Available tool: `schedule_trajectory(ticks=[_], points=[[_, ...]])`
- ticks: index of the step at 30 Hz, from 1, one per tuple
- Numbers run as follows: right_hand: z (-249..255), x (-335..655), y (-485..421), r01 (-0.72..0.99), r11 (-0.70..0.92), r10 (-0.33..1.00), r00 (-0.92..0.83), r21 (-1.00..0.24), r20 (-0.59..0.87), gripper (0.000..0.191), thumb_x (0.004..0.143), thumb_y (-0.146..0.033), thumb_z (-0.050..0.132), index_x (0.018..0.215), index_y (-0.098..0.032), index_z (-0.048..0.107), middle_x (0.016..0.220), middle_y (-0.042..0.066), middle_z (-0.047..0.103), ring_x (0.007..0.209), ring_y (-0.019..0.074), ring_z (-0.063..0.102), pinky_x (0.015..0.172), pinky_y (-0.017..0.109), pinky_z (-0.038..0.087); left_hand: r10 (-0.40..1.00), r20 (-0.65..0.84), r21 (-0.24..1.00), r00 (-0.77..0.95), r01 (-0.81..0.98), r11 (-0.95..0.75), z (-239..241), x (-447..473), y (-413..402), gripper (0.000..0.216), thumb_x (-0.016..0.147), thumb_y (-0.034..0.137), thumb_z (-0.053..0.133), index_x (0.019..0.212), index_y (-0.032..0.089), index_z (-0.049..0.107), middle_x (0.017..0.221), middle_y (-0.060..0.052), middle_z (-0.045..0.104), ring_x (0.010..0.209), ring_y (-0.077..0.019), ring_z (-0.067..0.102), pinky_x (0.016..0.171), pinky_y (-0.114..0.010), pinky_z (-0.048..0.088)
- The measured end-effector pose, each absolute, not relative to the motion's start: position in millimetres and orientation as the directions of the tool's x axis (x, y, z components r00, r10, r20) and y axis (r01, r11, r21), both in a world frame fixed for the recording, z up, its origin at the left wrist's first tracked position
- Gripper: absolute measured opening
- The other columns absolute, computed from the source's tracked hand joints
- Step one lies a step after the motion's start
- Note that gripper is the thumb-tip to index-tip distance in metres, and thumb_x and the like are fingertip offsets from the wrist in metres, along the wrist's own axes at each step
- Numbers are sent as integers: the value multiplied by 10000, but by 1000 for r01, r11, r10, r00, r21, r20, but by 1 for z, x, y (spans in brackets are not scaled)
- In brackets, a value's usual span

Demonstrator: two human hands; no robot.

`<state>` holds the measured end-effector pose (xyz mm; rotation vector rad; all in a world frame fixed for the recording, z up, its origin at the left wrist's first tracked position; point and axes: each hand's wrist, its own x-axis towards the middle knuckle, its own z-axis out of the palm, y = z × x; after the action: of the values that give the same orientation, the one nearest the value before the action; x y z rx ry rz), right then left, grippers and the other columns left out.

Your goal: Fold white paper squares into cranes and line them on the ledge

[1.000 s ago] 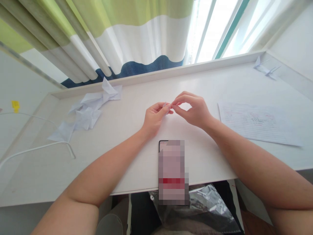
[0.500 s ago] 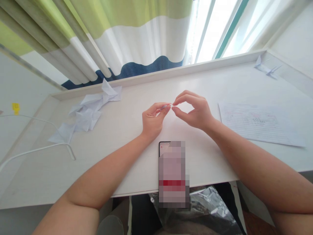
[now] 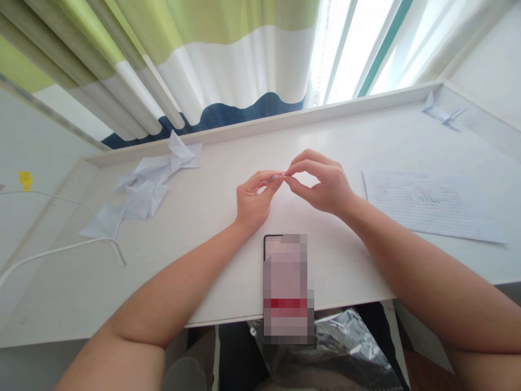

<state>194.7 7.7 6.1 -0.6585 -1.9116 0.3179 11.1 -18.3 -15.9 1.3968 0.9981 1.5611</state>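
Observation:
My left hand [image 3: 254,202] pinches a small folded piece of white paper [image 3: 274,177] between thumb and fingers above the middle of the table. Most of that paper is hidden by the fingers. From the right, my right hand [image 3: 319,179] has thumb and index finger closed on the paper's tip, right at the left fingertips. Below the hands a phone [image 3: 285,282], its screen pixelated, reaches over the table's front edge.
Several folded white papers [image 3: 146,184] lie on the table [image 3: 211,266] at left, near a white bent rod [image 3: 61,250]. A written sheet [image 3: 431,203] lies at right. Folded paper cranes [image 3: 443,114] stand in the far right corner. A raised ledge [image 3: 345,113] runs along the back.
My right thumb and index finger have moved slightly left and closed onto the paper's tip; before, they were a little apart. My left hand has stayed nearly still.

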Motion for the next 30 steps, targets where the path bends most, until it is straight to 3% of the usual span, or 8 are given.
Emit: schedule_trajectory(ticks=[10, 21, 30], points=[[7, 197, 10, 288, 847, 526, -340, -446, 780, 89, 955, -204, 708, 935, -291, 709, 927, 25, 715, 845, 222, 664, 758, 420, 555, 923, 380, 925, -59, -2, -381, -10, 11, -20, 159, 886, 473, 885, 903, 316, 870, 982, -10, 841, 968, -200, 730, 927, -382, 537], [10, 196, 6, 300, 811, 581, -313, -503, 751, 71, 938, -228, 714, 888, -278, 703, 898, 20, 728, 791, 201, 663, 709, 390, 544, 912, 409, 913, -35, 25, -408, -7, 12, -21, 260, 917, 538, 839, 886, 283, 795, 862, -3, 740, 864, -180, 631, 877, -356, 500], [8, 194, 5, 260, 811, 582, -280, -523, 763, 103, 955, -197, 677, 934, -282, 730, 901, 11, 734, 810, 192, 695, 763, 392, 592, 972, 235, 950, -21, -208, -234, -8, 15, -19, 354, 834, 593, 905, 915, 265, 800, 978, -26, 799, 969, -187, 720, 978, -378, 555]])
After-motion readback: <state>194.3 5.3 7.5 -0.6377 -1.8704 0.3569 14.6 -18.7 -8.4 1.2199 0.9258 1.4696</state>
